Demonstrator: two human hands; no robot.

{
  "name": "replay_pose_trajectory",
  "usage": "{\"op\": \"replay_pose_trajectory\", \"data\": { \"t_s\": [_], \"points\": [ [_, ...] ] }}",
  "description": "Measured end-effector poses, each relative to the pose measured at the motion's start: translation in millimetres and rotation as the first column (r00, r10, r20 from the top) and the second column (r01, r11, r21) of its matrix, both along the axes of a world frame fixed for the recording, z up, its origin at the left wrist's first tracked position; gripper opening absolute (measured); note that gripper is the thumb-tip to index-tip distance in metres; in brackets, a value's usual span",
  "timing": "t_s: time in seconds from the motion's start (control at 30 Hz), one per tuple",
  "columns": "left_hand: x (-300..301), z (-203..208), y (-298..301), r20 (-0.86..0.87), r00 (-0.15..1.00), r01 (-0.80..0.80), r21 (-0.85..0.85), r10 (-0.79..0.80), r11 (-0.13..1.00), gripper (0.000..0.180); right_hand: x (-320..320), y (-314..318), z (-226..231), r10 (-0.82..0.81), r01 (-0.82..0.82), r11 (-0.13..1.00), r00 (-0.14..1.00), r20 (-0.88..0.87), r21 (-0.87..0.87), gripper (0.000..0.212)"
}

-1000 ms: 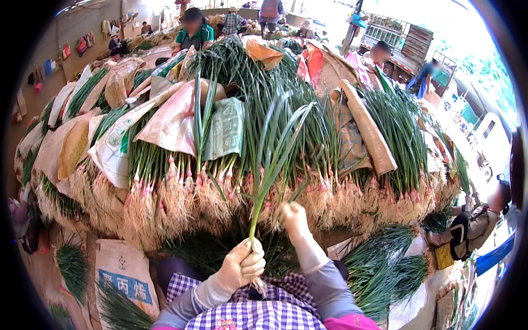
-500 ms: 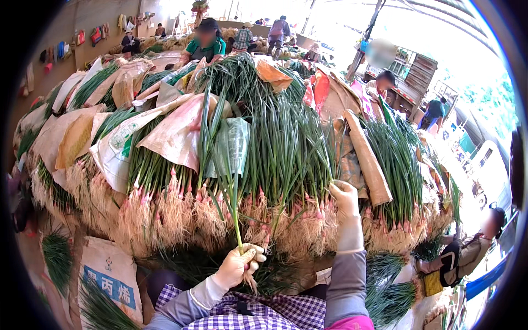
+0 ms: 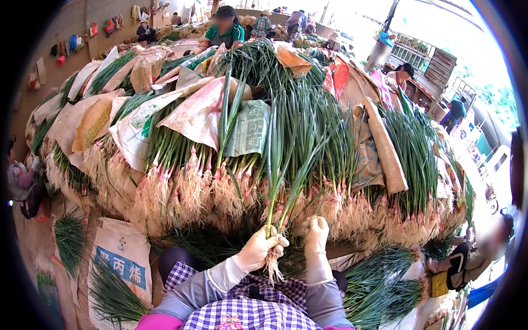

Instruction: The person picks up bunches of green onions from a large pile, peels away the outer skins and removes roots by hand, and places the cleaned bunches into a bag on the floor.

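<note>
Small bunch of green onions [image 3: 280, 181]: upright, near centre, roots down, in front of the large stacked onion pile [image 3: 308, 137]. Left hand [image 3: 258, 248]: gloved, fist closed around the stems. Right hand [image 3: 317, 234]: gloved, fingers curled, touching the pile's roots just right.

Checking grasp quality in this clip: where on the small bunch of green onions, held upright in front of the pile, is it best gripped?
Probably low on the stalks, just above the root tuft, where the left hand already wraps the bunch of green onions. There the stems run tight together, while the leaves fan out above. Come from the side, fingers around the stalks; the right hand is beside it.
</note>
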State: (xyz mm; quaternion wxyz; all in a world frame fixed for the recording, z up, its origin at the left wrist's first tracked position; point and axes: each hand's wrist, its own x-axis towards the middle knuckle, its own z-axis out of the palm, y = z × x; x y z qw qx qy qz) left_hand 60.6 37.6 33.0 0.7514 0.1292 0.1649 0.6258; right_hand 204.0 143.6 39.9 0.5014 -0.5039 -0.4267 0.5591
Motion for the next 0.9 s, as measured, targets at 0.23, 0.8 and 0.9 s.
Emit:
{"op": "replay_pose_trajectory", "data": {
  "t_s": [0.23,0.8,0.9],
  "points": [
    [-25.5,11.5,-14.0,0.090,0.994,-0.040,-0.233,0.062,0.972,0.020,8.9,0.8,13.3,0.204,-0.295,0.952,0.806,0.555,0.078,0.016],
    [-10.0,8.9,2.7,-0.266,0.949,0.134,-0.147,-0.170,0.980,0.025,36.0,103.5,96.3,0.553,-0.528,0.832,0.815,0.174,-0.170,0.031],
    [7.1,1.0,26.7,-0.286,0.952,0.089,-0.084,-0.110,0.992,0.022,3.5,32.6,95.5,0.571,-0.528,0.821,0.743,0.349,-0.218,0.028]
  ]
}}
